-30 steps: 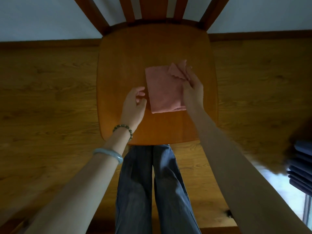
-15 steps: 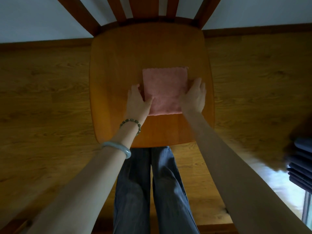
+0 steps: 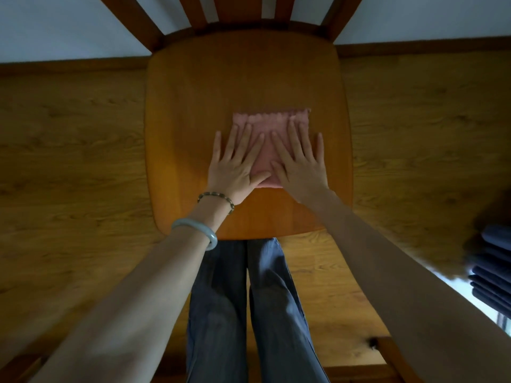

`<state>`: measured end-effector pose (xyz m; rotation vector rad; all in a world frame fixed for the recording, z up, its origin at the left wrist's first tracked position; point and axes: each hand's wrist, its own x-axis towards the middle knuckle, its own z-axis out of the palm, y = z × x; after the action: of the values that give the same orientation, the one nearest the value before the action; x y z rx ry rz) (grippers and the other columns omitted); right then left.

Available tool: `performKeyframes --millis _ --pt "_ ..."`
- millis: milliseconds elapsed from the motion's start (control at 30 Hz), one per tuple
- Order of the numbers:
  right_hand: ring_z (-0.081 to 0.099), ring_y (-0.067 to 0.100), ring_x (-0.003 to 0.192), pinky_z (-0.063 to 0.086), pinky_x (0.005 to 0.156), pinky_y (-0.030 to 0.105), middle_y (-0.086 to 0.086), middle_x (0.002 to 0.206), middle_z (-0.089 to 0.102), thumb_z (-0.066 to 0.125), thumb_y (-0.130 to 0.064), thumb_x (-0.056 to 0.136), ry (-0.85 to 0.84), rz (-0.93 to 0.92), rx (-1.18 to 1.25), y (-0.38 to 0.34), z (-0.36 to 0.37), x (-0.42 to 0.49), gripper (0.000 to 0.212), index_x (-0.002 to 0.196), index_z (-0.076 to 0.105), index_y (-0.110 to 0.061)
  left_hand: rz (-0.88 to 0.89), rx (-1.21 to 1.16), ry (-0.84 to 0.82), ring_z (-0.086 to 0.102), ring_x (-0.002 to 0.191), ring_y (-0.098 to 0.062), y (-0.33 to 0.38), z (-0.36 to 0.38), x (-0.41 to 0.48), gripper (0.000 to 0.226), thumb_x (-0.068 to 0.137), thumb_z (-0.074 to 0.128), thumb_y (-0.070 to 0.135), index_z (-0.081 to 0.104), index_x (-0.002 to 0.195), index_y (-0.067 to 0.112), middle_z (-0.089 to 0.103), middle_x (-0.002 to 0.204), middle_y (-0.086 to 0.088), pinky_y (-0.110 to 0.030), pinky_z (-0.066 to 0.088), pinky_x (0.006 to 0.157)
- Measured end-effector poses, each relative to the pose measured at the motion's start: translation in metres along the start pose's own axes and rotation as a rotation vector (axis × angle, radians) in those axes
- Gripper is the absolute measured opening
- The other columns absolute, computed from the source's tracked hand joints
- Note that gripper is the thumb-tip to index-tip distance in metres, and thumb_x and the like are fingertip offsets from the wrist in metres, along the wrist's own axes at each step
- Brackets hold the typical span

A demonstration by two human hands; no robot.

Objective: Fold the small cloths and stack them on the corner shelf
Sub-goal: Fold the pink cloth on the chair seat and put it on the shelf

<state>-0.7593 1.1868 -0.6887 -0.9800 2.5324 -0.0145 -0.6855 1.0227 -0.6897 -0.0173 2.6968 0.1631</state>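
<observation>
1. Looking down at a wooden chair (image 3: 249, 78) on a plank floor (image 3: 69, 134), pale wall behind.
2. Lying folded at the seat's middle: pink cloth (image 3: 269, 120), scalloped edge facing the chair back.
3. Pressing flat on the cloth, fingers straight and spread, gripping nothing: left hand (image 3: 235, 167) and right hand (image 3: 301, 167), side by side.
4. Circling the left wrist: beads (image 3: 217, 200), bangle (image 3: 195, 230).
5. Standing at the seat's front: jeans (image 3: 249, 299).
6. Showing at the right edge: dark blue stack (image 3: 495, 272).

A wooden chair (image 3: 249, 78) stands on a wood-plank floor (image 3: 69, 134). A pale wall (image 3: 69, 26) with a brown baseboard (image 3: 414, 48) runs behind it.
</observation>
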Motion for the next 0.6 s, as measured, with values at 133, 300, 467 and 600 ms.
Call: performKeyframes --millis 133,300,467,600 --pt "0.019 0.041 0.143 0.017 0.115 0.054 0.024 0.155 0.021 0.040 -0.035 0.096 0.078 0.076 0.174 -0.001 -0.013 -0.001 0.057 0.146 0.031 -0.008 -0.116 -0.393 0.048 0.011 0.147 -0.028 0.001 -0.015 -0.003 0.072 0.094 0.039 0.052 0.012 0.152 0.022 0.008 0.161 -0.009 -0.042 0.012 0.116" --pt "0.049 0.024 0.111 0.048 0.090 0.037 0.008 0.123 0.047 0.062 -0.016 0.079 0.151 0.746 0.942 -0.015 -0.035 0.001 0.048 0.122 0.044 -0.008 -0.707 -1.154 0.158 0.061 0.096 -0.015 0.009 -0.028 -0.005 0.059 0.084 0.070 0.028 0.039 0.133 0.011 0.056 0.115 -0.002 -0.023 0.054 0.075" --pt "0.068 0.029 0.088 0.056 0.067 0.036 0.016 0.095 0.069 0.072 -0.011 0.073 -0.132 0.977 1.355 -0.017 -0.048 0.002 0.032 0.102 0.064 0.003 -0.684 -1.445 -0.080 0.066 0.088 -0.018 0.010 -0.053 -0.010 0.017 0.079 0.069 0.009 0.064 0.095 0.012 0.068 0.092 -0.004 -0.024 0.053 0.068" --pt "0.067 0.029 0.099 0.057 0.081 0.039 0.016 0.105 0.070 0.071 -0.004 0.075 -0.276 0.916 1.687 -0.043 -0.088 -0.017 0.038 0.112 0.065 0.003 -0.775 -1.813 -0.100 0.065 0.094 -0.025 -0.020 -0.093 -0.055 0.013 0.084 0.063 0.006 0.065 0.094 0.012 0.069 0.095 -0.009 -0.036 0.054 0.077"
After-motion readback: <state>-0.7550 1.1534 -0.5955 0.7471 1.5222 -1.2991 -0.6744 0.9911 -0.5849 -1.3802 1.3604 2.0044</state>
